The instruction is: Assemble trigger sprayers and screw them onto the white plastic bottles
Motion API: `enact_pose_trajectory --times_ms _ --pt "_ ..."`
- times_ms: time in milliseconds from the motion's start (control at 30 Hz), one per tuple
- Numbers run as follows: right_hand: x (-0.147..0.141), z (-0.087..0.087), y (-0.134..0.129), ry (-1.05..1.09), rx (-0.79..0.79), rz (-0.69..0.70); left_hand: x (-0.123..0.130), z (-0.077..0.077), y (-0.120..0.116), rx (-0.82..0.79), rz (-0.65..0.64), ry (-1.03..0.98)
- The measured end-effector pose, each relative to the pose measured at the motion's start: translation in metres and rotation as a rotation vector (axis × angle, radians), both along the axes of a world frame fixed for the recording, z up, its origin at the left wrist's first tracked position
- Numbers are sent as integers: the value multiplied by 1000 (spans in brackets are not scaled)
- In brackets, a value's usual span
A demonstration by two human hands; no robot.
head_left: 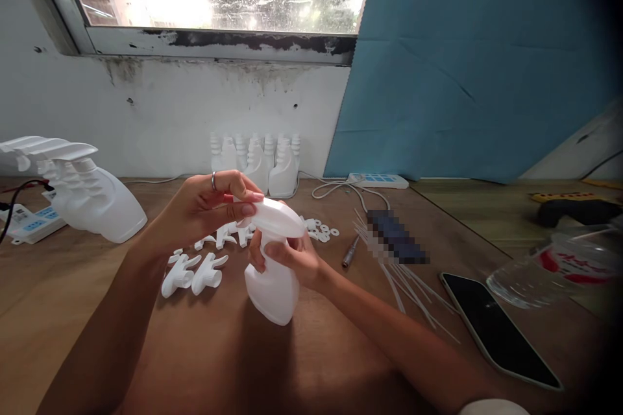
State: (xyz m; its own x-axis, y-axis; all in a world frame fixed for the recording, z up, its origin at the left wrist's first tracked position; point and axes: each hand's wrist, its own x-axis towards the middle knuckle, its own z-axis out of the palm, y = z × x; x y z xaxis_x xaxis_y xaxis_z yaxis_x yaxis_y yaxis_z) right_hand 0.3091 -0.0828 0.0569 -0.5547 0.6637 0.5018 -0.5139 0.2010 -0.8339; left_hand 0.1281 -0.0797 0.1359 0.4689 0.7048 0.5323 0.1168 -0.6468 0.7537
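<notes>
A white plastic spray bottle (272,292) is held slightly tilted above the brown table, with a white trigger spray head (280,216) on its top. My left hand (217,201), a ring on one finger, pinches the far-left end of the spray head between thumb and fingertips. Round the bottle's neck my right hand (304,260) is closed, its thumb lying across the front just under the head. The trigger and neck are mostly covered by my fingers. Beside my left forearm lie loose white trigger sprayers (207,273), with several more partly hidden behind my hands.
White bottles without heads (283,172) stand by the wall. Assembled spray bottles (117,207) are grouped at left near a power strip (39,224). Small white rings (324,232), a screwdriver (349,253), thin tubes (403,279), a phone (501,331) and a clear water bottle (535,279) lie right.
</notes>
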Motion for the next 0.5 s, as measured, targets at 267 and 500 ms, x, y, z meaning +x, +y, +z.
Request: enact_pose_trajectory --times_ms 267,500 --pt "-1 1 1 48 17 71 0 2 -2 9 -34 11" --pt "0 1 0 88 4 100 0 3 -1 -1 -31 14"
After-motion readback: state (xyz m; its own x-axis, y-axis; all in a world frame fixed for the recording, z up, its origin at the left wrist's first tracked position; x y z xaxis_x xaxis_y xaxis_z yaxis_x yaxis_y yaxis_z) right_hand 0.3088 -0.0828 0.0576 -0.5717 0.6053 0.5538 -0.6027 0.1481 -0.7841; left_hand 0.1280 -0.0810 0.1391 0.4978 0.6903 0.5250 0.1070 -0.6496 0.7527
